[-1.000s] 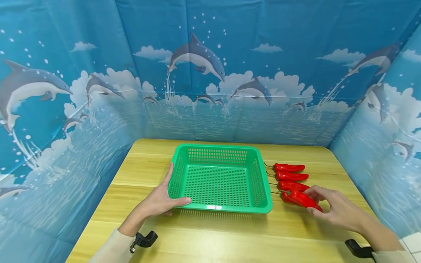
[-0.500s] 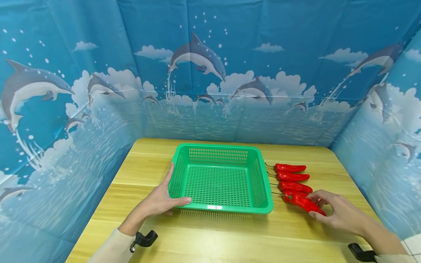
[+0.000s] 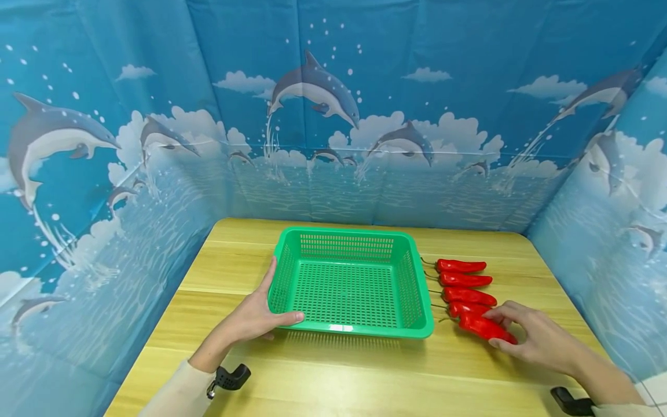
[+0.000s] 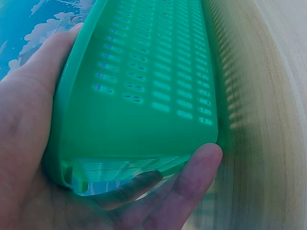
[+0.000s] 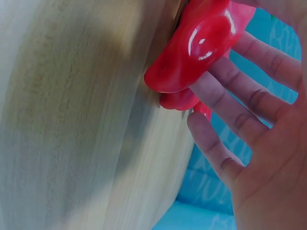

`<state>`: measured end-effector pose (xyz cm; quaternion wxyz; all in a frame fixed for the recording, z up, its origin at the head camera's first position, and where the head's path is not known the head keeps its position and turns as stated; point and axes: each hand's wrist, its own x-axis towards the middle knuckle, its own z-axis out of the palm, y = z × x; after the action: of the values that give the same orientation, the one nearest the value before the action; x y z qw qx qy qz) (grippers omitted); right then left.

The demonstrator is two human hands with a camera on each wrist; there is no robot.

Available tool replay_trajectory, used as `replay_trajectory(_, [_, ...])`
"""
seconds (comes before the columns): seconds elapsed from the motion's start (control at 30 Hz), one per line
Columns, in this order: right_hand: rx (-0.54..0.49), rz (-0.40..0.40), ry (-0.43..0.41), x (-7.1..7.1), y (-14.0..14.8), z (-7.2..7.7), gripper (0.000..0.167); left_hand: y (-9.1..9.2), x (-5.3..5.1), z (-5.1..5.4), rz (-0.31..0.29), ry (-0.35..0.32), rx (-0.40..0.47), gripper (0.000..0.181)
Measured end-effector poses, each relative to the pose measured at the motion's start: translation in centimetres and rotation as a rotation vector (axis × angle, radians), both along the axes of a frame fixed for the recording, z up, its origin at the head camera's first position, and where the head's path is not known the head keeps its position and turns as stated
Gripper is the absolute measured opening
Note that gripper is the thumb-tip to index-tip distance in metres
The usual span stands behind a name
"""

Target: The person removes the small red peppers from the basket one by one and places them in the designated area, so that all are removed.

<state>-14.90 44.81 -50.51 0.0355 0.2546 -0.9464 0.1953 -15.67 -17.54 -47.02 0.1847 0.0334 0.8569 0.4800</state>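
Note:
A green plastic basket (image 3: 354, 330) with slotted walls sits mid-table. My left hand (image 3: 253, 315) grips its near left corner, thumb over the rim; in the left wrist view, fingers (image 4: 194, 179) reach round the basket's outer wall (image 4: 129, 129). To the right, several red peppers lie in a column, stems pointing left. My right hand (image 3: 537, 336) holds the nearest red pepper (image 3: 482, 326) between thumb and fingers, close against the pepper (image 3: 461, 308) behind it. In the right wrist view, the held pepper's rounded tip (image 5: 168, 76) shows, fingers along its far side.
Farther back are more red peppers (image 3: 464, 280), their thin stems close to the basket's right wall. A wooden table (image 3: 344, 376) carries everything. Dolphin-printed blue curtains (image 3: 333, 191) stand behind the table and along both sides.
The held red pepper has come down from overlapping the pepper behind it to lying just in front of it, my right hand moving with it. My left hand and the basket have stayed put.

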Motion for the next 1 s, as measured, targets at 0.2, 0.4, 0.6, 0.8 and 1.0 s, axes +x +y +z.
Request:
replay_trajectory(0.2, [0.015,0.006,0.021,-0.02,-0.17,-0.27,0.046,0.01,-0.06,0.01,0.0,-0.007,0.004,0.149])
replay_trajectory(0.4, [0.013,0.016,0.014,-0.08,-0.18,-0.31,0.049,0.08,-0.07,0.12,0.004,-0.01,0.001,0.149])
replay_trajectory(0.6, [-0.008,0.035,0.011,-0.2,-0.07,-0.5,0.05,0.14,-0.12,0.25,0.006,-0.01,-0.006,0.15])
replay_trajectory(0.8, [0.007,0.04,0.025,-0.28,-0.03,-0.67,0.045,0.12,-0.13,0.29,0.008,-0.012,-0.002,0.15])
replay_trajectory(1.0, [0.018,0.039,0.056,-0.34,-0.01,-0.77,0.045,0.15,-0.05,0.3,0.008,-0.01,-0.006,0.15])
